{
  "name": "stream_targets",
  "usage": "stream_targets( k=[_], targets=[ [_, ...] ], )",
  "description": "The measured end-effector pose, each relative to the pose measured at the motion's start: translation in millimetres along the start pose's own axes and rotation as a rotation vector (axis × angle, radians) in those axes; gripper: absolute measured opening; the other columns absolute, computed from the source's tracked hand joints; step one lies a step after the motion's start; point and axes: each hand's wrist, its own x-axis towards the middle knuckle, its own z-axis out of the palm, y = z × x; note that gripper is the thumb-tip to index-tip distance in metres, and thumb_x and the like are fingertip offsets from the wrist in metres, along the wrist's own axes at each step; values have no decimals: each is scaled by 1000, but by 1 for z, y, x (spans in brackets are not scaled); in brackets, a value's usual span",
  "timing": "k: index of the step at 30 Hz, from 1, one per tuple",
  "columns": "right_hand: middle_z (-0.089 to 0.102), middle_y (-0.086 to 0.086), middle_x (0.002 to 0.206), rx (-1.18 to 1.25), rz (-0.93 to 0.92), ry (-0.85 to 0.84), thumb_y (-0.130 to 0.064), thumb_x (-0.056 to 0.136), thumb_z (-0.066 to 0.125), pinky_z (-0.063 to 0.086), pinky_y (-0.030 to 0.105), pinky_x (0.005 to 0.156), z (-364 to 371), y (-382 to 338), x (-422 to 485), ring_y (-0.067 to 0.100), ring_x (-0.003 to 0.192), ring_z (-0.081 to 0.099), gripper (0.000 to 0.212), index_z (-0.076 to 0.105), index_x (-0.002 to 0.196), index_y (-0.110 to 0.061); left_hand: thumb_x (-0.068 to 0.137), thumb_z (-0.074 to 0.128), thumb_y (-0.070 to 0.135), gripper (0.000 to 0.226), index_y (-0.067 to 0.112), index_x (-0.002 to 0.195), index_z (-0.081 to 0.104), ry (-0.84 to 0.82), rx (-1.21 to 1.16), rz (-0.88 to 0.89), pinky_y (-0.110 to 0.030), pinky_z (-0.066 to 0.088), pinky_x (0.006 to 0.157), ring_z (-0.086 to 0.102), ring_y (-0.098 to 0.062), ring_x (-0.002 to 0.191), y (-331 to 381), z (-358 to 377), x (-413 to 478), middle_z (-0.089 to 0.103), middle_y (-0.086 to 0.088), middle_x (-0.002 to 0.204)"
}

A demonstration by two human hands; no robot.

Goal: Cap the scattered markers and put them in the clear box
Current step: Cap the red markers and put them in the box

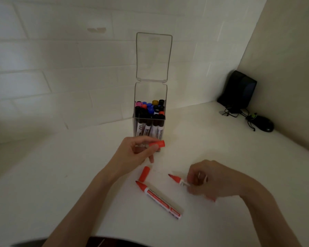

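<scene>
A tall clear box [149,93] stands open on the white desk, lid up, filled with several capped markers [150,122]. In front of it my left hand [134,152] grips a capped red marker [157,144], cap pointing right. My right hand [207,179] pinches an uncapped red marker [177,179] low over the desk, tip pointing left. Another uncapped red marker [159,200] lies on the desk between my arms. A loose red cap [144,173] lies just above its tip.
A black speaker [239,90] stands in the back right corner, with cables and a black mouse [264,125] beside it. White brick wall behind the box. The desk [61,166] runs wide to the left.
</scene>
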Motion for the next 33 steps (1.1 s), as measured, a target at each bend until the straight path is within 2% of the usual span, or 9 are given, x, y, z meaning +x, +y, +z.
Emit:
stream_targets(
  k=[2,4,8,10,12,15,19,25,33],
  targets=[
    [74,-3,76,172,-43,83,-34,88,72,60,39,65,-7,3,6,18,68,72,13,63,85,-26,91,68,13,22,14,112,75,-6,-16,-11,-16,49,55,68,-17,58,0,1,0,77,-2,91],
    [75,4,77,354,-67,169,-28,96,65,57,36,59,-12,4,14,18,65,71,9,63,94,-19,89,71,13,24,14,113,75,-5,-2,-14,-16,52,60,69,-18,58,0,1,0,78,1,94],
    [66,1,75,342,-237,560,-25,97,63,40,24,57,-10,7,28,11,59,52,9,70,103,-27,88,73,10,21,10,109,72,24,-26,-21,-18,52,58,68,-25,54,1,-1,1,78,-1,98],
    [70,-4,86,359,-296,629,-21,96,65,41,20,62,-4,8,31,10,68,58,13,73,106,-25,89,72,9,19,10,108,72,38,-15,-11,-16,49,55,67,-24,53,1,-2,1,78,-2,96],
    [72,-5,95,330,-315,647,-21,94,67,44,24,67,3,10,34,15,76,62,16,74,108,-24,90,72,9,18,10,107,73,37,-2,-7,-16,49,55,67,-24,53,0,-2,2,78,-2,96],
    [71,-3,91,288,-323,678,-23,92,69,43,29,65,4,11,36,20,74,61,18,75,109,-25,90,72,10,17,10,107,73,29,0,-7,-16,50,57,67,-24,54,-1,-2,3,78,-2,97],
    [67,-4,84,275,-307,705,-17,90,71,38,19,60,5,10,34,15,68,56,19,77,107,-25,90,72,11,18,10,108,73,35,14,-4,-17,51,58,67,-23,53,-2,-3,3,79,-3,95],
    [64,-10,82,212,-334,691,-21,90,72,34,11,59,16,0,40,12,68,54,20,77,109,-26,85,76,16,21,13,106,77,5,41,-16,-33,62,68,72,-26,61,-6,3,1,79,-2,91],
    [58,-14,75,138,-321,767,-29,94,62,32,12,61,30,-3,49,8,63,50,23,76,111,-24,88,75,9,12,12,99,78,100,95,14,-21,59,75,76,-16,70,-6,18,-4,78,1,77]
  ],
)
